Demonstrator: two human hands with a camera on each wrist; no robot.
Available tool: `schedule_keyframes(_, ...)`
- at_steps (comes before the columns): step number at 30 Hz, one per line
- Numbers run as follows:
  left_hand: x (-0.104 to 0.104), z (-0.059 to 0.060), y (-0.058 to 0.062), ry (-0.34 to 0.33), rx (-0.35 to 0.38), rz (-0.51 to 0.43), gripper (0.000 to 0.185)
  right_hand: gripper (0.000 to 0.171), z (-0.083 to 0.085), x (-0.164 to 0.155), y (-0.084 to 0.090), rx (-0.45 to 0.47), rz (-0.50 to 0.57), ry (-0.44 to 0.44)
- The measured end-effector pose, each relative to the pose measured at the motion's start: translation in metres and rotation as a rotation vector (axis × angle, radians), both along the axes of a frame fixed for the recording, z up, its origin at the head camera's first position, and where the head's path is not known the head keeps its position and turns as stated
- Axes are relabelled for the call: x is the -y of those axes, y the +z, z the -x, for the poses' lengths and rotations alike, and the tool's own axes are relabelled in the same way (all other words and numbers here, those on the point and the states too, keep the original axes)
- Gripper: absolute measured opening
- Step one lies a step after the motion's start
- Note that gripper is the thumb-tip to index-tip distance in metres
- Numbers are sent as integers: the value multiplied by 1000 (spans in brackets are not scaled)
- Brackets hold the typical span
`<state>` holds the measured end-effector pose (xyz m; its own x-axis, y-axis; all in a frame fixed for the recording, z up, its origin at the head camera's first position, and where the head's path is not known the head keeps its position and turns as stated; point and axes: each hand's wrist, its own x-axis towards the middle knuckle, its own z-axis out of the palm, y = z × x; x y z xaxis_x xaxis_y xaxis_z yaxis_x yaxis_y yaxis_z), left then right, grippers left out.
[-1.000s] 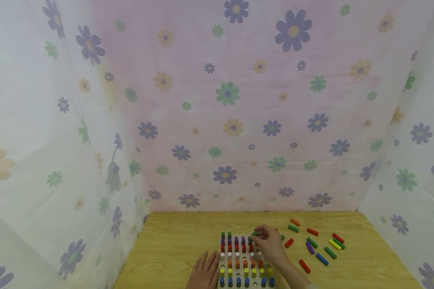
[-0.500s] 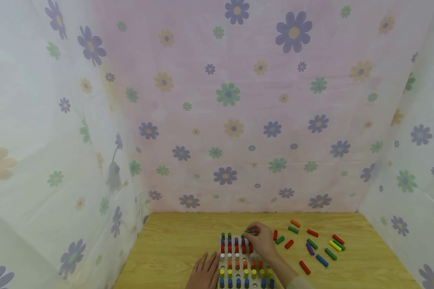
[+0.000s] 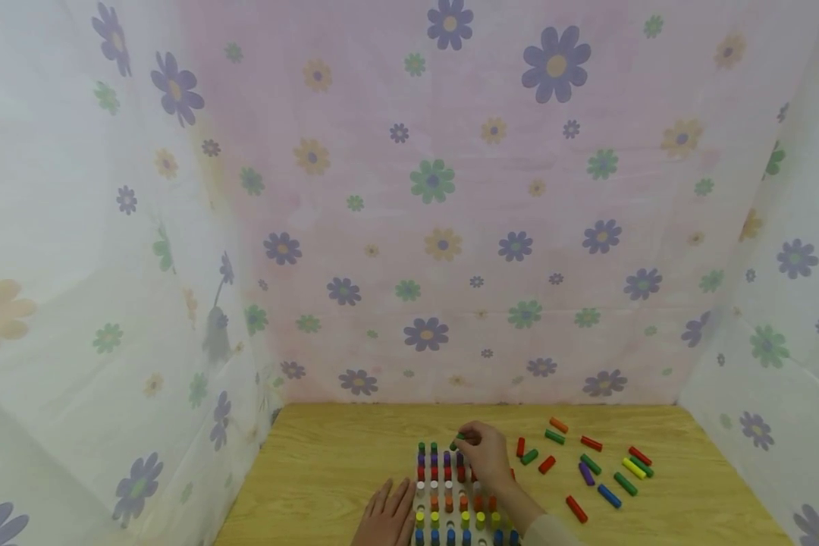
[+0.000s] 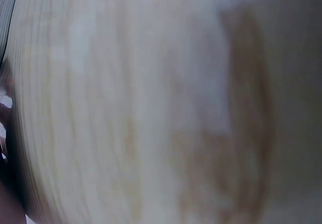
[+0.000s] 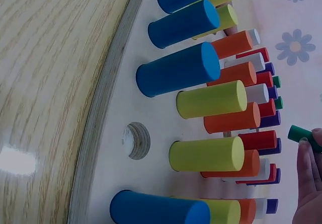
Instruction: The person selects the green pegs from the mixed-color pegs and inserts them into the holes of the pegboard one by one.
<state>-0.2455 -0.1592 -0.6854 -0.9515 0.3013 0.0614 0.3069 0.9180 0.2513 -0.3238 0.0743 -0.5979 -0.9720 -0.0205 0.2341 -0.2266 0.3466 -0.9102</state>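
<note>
My right hand (image 3: 486,455) pinches a green peg (image 3: 456,441) between thumb and fingers, over the far row of a pegboard. In the right wrist view the green peg (image 5: 301,134) sticks out tilted from the fingertips. The pale wooden board (image 5: 113,116) bears upright pegs in coloured rows: green farthest, then purple, red, white, orange, yellow and blue nearest. Two green pegs (image 3: 428,447) stand at the far left corner. A few bare holes show, one among the blue pegs (image 5: 173,70). Flat beside the board's left edge rests my left hand (image 3: 386,512), fingers extended.
Loose pegs lie scattered to the right of the board on the wooden table (image 3: 321,455), among them a blue peg (image 3: 609,496), a purple peg (image 3: 586,474), a yellow peg (image 3: 633,468) and several red and green ones. A flowered curtain (image 3: 382,227) encloses the back and sides.
My right hand has carried the green peg leftward along the far row, closer to the two standing green pegs. The left hand has stayed in place.
</note>
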Motion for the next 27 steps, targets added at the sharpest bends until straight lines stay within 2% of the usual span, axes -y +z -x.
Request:
schedule_keyframes(4, 0, -1, -1, 0, -19, 7, 61, 10, 4, 5, -3, -6, -45, -22)
schedule_keyframes(11, 0, -1, 0, -5, -21, 5, 60, 12, 5, 10, -3, -9, -93, -6)
schedule_keyframes(19, 0, -1, -1, -2, -12, 4, 60, 14, 9, 9, -10, 52, -109, -33)
schedule_keyframes(27, 0, -2, 2, -1, -7, 2, 60, 14, 10, 10, -12, 20, -135, -29)
